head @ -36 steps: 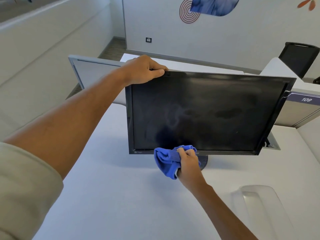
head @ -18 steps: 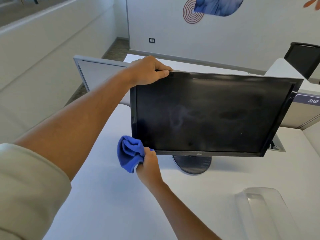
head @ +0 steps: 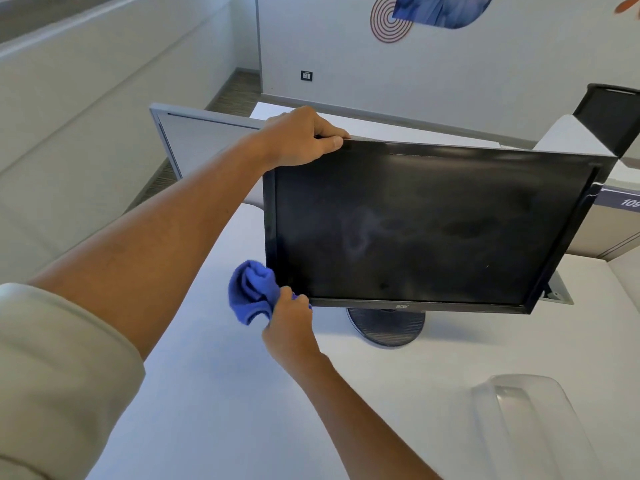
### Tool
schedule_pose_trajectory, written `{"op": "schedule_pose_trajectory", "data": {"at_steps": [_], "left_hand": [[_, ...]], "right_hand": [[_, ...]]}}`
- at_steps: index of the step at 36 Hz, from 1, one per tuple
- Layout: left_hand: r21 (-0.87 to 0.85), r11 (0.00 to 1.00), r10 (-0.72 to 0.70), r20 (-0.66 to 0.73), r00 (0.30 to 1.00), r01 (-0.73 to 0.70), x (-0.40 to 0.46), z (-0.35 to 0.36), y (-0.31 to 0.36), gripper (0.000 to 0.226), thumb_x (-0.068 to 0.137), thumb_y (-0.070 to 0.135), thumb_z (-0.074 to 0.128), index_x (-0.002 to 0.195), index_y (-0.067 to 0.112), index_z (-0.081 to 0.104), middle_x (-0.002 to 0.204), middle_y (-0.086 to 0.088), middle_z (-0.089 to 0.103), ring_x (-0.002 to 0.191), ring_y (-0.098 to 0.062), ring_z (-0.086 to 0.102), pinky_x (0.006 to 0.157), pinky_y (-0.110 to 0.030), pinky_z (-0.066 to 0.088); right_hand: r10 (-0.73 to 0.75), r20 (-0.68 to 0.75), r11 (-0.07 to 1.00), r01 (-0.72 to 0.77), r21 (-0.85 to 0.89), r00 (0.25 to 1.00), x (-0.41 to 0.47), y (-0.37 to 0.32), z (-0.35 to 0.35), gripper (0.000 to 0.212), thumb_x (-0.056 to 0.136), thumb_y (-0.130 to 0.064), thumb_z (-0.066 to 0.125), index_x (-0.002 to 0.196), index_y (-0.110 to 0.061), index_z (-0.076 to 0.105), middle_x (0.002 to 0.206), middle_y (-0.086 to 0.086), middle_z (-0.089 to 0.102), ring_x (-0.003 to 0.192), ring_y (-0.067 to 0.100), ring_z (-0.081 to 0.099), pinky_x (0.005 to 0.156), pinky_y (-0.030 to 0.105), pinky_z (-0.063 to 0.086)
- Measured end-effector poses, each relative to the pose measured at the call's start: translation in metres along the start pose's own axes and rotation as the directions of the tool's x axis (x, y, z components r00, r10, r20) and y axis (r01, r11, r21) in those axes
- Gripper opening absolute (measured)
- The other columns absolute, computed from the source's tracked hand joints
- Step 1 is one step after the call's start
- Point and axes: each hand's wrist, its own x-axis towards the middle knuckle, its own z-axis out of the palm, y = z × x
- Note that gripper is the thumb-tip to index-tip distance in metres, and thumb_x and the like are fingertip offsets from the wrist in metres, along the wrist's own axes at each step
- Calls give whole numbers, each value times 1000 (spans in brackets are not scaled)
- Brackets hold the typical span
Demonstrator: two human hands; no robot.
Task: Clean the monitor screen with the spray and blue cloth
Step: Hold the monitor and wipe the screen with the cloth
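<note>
Fingers (head: 329, 142) of left hand (head: 298, 138) clenched over top left corner of monitor (head: 426, 226), thumb on bezel. Right hand (head: 289, 322) gripping bunched cloth (head: 251, 292), pressed against lower left corner of frame. Screen dark, hazy smears near middle. Round stand (head: 386, 327) on white surface (head: 214, 393). Clear tray (head: 530, 427) lower right.

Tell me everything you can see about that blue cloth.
The blue cloth looks like soft fabric, bunched into a rumpled wad with rolled folds. The right hand grips it from below, most of it bulging out to the left of the fingers. It is held above the white desk, pressed at the lower-left corner of the monitor, against the black bezel.
</note>
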Motion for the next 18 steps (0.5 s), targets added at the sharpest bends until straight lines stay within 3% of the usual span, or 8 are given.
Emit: {"op": "schedule_pose_trajectory", "data": {"at_steps": [5, 12, 18], "left_hand": [[-23, 1000, 5, -9, 1000, -5, 0, 0, -3, 35, 107, 35, 58, 139, 29, 70, 137, 6, 71, 124, -23, 64, 111, -50, 52], [-69, 998, -7, -13, 1000, 6, 2, 2, -12, 33, 105, 40, 60, 136, 35, 71, 140, 11, 69, 129, -19, 62, 116, -48, 47], [-88, 996, 7, -10, 1000, -8, 4, 2, -16, 32, 105, 38, 61, 135, 35, 71, 140, 11, 69, 132, -17, 61, 117, -48, 46]], "right_hand": [[-63, 58, 908, 81, -412, 996, -1, -22, -4, 38, 96, -16, 66, 128, -9, 47, 123, 9, 57, 120, 28, 52, 101, 38, 45], [-34, 83, 875, 70, -480, 996, 7, -34, -6, 39, 92, -20, 73, 123, -14, 50, 97, 3, 46, 113, 25, 52, 99, 39, 41], [-1, 46, 873, 23, -487, 999, 7, -7, -14, 39, 93, -20, 71, 126, -16, 50, 122, 5, 60, 120, 25, 53, 101, 39, 42]]}}
